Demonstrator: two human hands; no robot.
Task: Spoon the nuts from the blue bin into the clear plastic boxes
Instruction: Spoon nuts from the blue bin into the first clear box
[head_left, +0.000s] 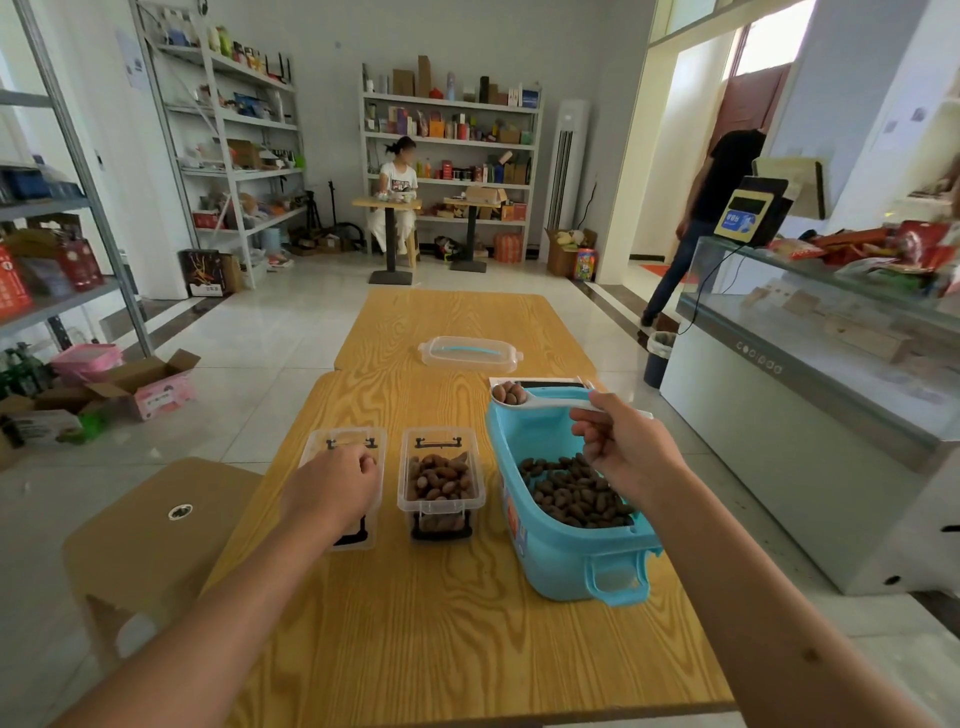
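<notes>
The blue bin (550, 551) stands at the table's right, its bottom covered with brown nuts (571, 491). My right hand (623, 452) grips the handle of a white spoon (540, 401) held above the bin's far rim, with a few nuts in its bowl. Left of the bin stands a clear plastic box (441, 480) filled with nuts. A second clear box (345, 447) sits further left; my left hand (337, 483) rests on it with fingers curled and covers most of its inside.
A clear lid with a blue handle (470, 353) lies on the far wooden table (467, 623). A scale or tray edge (540, 383) shows behind the bin. A wooden stool (156, 530) stands left, a glass counter (810, 364) right. Two people are further back.
</notes>
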